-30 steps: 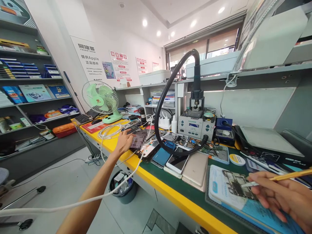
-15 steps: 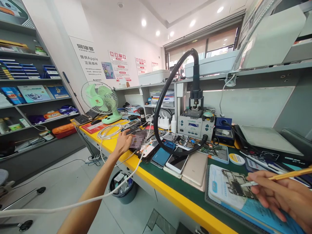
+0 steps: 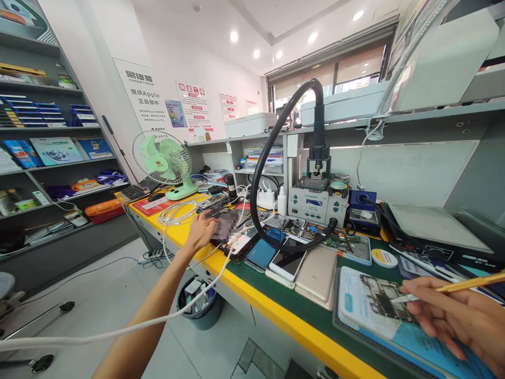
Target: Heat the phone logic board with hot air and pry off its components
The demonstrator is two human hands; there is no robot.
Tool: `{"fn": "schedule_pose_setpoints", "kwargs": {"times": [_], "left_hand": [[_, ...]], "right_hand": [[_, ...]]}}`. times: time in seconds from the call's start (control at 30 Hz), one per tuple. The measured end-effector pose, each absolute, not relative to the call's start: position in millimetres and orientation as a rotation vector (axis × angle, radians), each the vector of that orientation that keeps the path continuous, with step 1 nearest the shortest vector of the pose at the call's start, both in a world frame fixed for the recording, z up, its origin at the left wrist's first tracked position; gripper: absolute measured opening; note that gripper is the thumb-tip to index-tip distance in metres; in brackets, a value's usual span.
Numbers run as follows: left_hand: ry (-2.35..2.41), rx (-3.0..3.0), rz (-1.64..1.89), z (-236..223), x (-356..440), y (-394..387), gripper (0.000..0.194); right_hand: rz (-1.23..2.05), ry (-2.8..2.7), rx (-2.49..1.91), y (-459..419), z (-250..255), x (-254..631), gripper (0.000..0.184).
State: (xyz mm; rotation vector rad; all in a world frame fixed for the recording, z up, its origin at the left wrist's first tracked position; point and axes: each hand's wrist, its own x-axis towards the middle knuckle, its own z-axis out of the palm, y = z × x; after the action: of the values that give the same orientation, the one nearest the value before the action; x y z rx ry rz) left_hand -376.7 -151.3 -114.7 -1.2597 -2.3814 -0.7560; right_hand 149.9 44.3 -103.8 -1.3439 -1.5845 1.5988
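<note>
My left hand (image 3: pixel 202 230) reaches over the bench with its forefinger stretched out and the other fingers loosely bent. It touches the screen of a dark phone (image 3: pixel 223 230), whose picture is partly blurred out, and holds nothing. In my right hand (image 3: pixel 453 310) is a slim, pen-like tool (image 3: pixel 473 281) with a gold handle and a pale tapered tip. That tip rests at or just over a phone circuit board (image 3: pixel 384 297), which lies on a white and blue work mat (image 3: pixel 353 316). The fingers pinch the tool near its front end.
Several phones, among them a gold one (image 3: pixel 316 271) and a blue one (image 3: pixel 262 252), lie between my hands. Behind them stands a hot air station (image 3: pixel 315 205) with a looping black hose (image 3: pixel 258 158). A white cable (image 3: pixel 173 316) crosses in front; a green fan (image 3: pixel 161 160) stands left.
The view has shifted very slightly. My left forefinger has moved a little on the phone's screen; my right hand and its tool look unchanged.
</note>
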Motion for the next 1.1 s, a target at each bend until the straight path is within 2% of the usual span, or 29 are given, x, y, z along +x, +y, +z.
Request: {"fn": "schedule_pose_setpoints", "kwargs": {"times": [0.57, 0.73, 0.9, 1.0, 1.1], "left_hand": [[-2.220, -1.109, -0.950, -108, -355, -162, 0.020], [-2.029, -1.058, -1.023, -106, -304, -170, 0.017], [-1.923, -1.116, -1.130, -125, -234, -183, 0.020], [-1.829, -1.353, -1.173, -139, -186, -189, 0.022], [-1.638, -1.721, -1.192, -137, -139, -188, 0.014]], "right_hand": [[1.611, -1.563, -1.343, 49, -108, 152, 0.056], [1.612, -1.580, -1.338, 46, -106, 150, 0.060], [1.626, -1.562, -1.331, 42, -101, 148, 0.059], [1.661, -1.578, -1.320, 41, -99, 148, 0.056], [1.621, -1.629, -1.330, 40, -98, 147, 0.050]]}}
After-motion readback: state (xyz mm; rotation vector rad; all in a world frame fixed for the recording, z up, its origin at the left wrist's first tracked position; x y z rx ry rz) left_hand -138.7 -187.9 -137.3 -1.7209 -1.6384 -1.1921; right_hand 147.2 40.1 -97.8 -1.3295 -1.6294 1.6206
